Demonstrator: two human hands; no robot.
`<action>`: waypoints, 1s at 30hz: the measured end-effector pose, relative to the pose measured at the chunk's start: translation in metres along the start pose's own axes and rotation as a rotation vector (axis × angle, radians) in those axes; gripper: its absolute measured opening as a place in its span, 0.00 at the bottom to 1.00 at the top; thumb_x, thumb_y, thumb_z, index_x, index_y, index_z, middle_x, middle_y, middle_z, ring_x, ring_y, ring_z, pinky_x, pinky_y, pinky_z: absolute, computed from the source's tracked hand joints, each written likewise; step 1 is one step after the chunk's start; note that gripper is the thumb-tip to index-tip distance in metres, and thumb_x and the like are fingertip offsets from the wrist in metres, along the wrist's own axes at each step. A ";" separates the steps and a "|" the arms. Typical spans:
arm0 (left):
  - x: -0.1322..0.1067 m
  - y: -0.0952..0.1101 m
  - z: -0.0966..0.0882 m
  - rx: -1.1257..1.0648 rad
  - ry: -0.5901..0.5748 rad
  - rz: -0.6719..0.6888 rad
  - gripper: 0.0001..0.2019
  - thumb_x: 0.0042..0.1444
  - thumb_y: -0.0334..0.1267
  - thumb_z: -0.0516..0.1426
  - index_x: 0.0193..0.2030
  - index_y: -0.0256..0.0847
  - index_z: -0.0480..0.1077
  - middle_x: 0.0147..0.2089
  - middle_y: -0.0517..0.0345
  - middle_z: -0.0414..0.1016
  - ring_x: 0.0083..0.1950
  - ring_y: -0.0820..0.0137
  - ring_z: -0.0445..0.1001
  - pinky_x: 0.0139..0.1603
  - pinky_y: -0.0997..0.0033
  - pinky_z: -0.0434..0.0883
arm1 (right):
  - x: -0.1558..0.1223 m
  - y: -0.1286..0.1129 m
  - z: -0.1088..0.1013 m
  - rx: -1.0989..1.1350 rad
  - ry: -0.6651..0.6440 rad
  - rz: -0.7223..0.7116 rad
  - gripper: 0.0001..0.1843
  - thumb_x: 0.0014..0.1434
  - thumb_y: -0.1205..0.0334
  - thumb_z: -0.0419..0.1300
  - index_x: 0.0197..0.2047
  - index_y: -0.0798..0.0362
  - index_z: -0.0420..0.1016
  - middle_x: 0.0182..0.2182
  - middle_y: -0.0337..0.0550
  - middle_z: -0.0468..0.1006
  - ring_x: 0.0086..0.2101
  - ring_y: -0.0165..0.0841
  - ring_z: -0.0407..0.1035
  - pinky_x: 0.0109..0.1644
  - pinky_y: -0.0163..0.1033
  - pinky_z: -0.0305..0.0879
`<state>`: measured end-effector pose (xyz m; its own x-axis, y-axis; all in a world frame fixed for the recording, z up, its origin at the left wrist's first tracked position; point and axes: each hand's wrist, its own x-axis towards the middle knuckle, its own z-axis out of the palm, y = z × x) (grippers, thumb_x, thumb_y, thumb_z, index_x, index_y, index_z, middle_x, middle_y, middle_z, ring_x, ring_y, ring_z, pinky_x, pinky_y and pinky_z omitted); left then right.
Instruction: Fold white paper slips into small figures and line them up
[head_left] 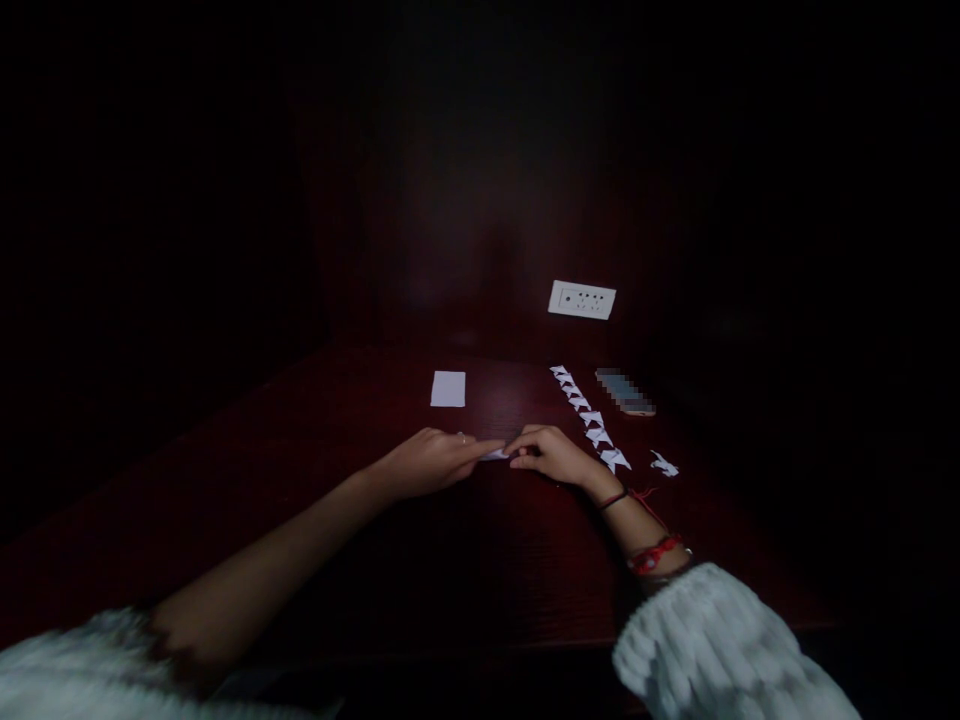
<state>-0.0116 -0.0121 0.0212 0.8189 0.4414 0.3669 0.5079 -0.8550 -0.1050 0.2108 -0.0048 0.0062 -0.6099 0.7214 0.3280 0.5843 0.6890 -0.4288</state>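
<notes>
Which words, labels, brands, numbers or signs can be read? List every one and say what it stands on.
None can be read.
Wall socket: holes show; no readable marking.
Phone: screen blurred into blocks, unreadable.
Flat paper sheet: no writing visible.
Row of folded papers: no writing visible.
Paper between left hand and right hand: too small to tell.

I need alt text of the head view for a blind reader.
A person's left hand and right hand touch a small white paper piece at a dark red table. Beyond lies a white paper sheet; to the right are a row of folded white papers, a pixelated phone and a loose white scrap. Behind is a white wall socket.
</notes>
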 end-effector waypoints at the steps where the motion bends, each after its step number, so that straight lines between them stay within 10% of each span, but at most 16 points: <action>1: 0.001 0.000 -0.001 -0.080 0.069 -0.071 0.18 0.55 0.33 0.44 0.53 0.46 0.54 0.37 0.60 0.69 0.33 0.74 0.68 0.35 0.74 0.64 | 0.000 0.000 0.000 0.024 0.031 0.009 0.08 0.48 0.61 0.56 0.32 0.55 0.72 0.27 0.40 0.67 0.28 0.25 0.61 0.33 0.30 0.56; 5: 0.004 -0.002 -0.001 -0.401 0.262 -0.328 0.15 0.54 0.33 0.44 0.49 0.40 0.57 0.34 0.60 0.67 0.27 0.79 0.66 0.28 0.81 0.64 | 0.004 0.001 0.002 0.255 0.170 0.100 0.08 0.49 0.61 0.54 0.27 0.57 0.68 0.24 0.38 0.66 0.27 0.25 0.60 0.31 0.30 0.56; 9: 0.004 -0.006 0.008 -0.532 0.220 -0.441 0.14 0.52 0.33 0.45 0.46 0.39 0.58 0.29 0.63 0.66 0.22 0.81 0.64 0.22 0.83 0.61 | 0.008 0.002 0.006 0.593 0.228 0.257 0.07 0.47 0.61 0.54 0.27 0.57 0.64 0.20 0.34 0.65 0.21 0.22 0.59 0.26 0.29 0.55; 21: 0.000 -0.002 0.021 -0.268 -0.163 -0.065 0.15 0.54 0.42 0.48 0.49 0.47 0.60 0.53 0.57 0.58 0.53 0.67 0.56 0.50 0.65 0.54 | 0.004 0.028 0.017 0.292 0.386 0.577 0.12 0.37 0.67 0.59 0.31 0.55 0.69 0.20 0.35 0.69 0.22 0.24 0.63 0.29 0.31 0.58; 30: -0.001 0.013 0.012 -0.271 -0.135 0.023 0.18 0.52 0.47 0.49 0.51 0.47 0.59 0.52 0.54 0.55 0.50 0.66 0.59 0.48 0.64 0.56 | 0.010 0.008 0.018 0.806 0.453 0.558 0.23 0.32 0.73 0.62 0.36 0.58 0.66 0.29 0.41 0.72 0.27 0.27 0.67 0.33 0.35 0.64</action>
<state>-0.0028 -0.0202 0.0083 0.8666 0.4377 0.2395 0.4138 -0.8987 0.1453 0.2000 0.0067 -0.0092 -0.0147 0.9921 0.1247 0.0931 0.1256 -0.9877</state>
